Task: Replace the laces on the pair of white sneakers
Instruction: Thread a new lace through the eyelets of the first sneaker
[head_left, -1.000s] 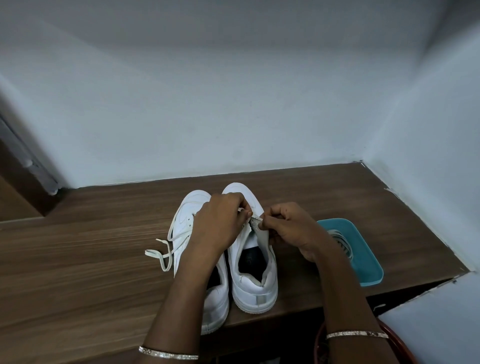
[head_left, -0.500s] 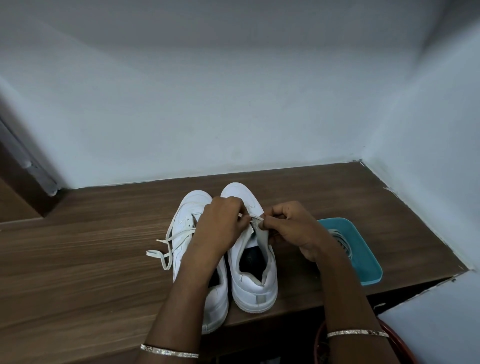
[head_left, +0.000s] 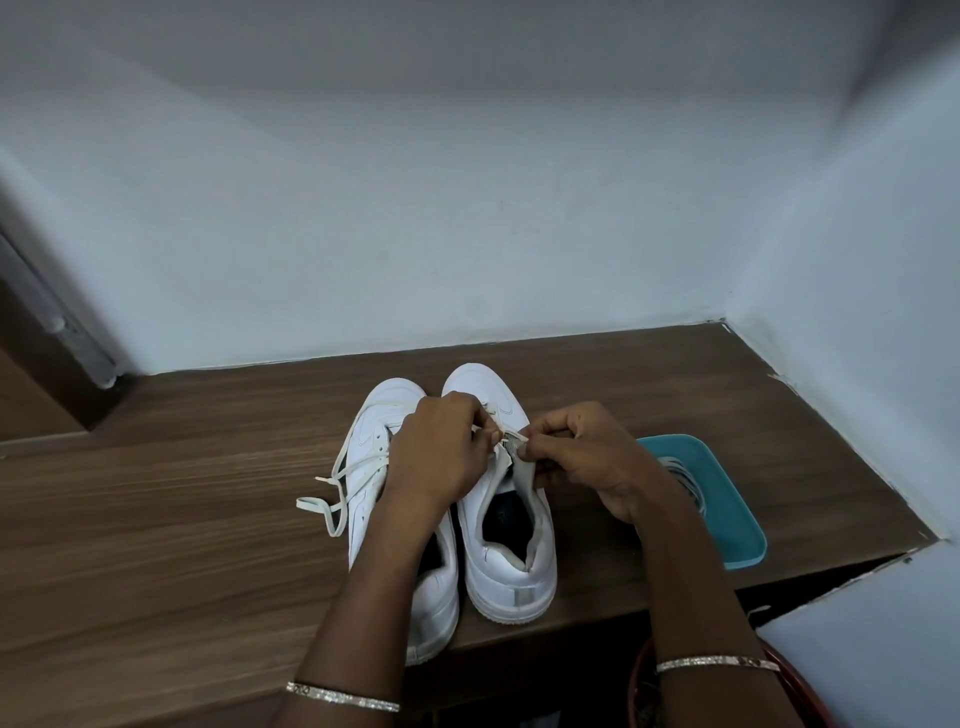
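Two white sneakers stand side by side on the wooden table (head_left: 156, 545), toes pointing away from me. The left sneaker (head_left: 374, 447) has a loosened white lace (head_left: 332, 499) trailing off its left side. Over the right sneaker (head_left: 511, 566), my left hand (head_left: 441, 452) pinches a thin white lace end at the eyelets. My right hand (head_left: 582, 457) pinches the same sneaker's grey tongue (head_left: 519, 467) and lace from the right. The eyelets under my fingers are hidden.
A teal tray (head_left: 737, 519) holding coiled grey-white laces (head_left: 680, 473) lies to the right of the sneakers. White walls close the table at the back and right. A red round rim (head_left: 636, 691) shows below the table's front edge.
Both hands stay at the right sneaker's upper eyelets; my fingers have shifted slightly and a short piece of lace now shows between them.
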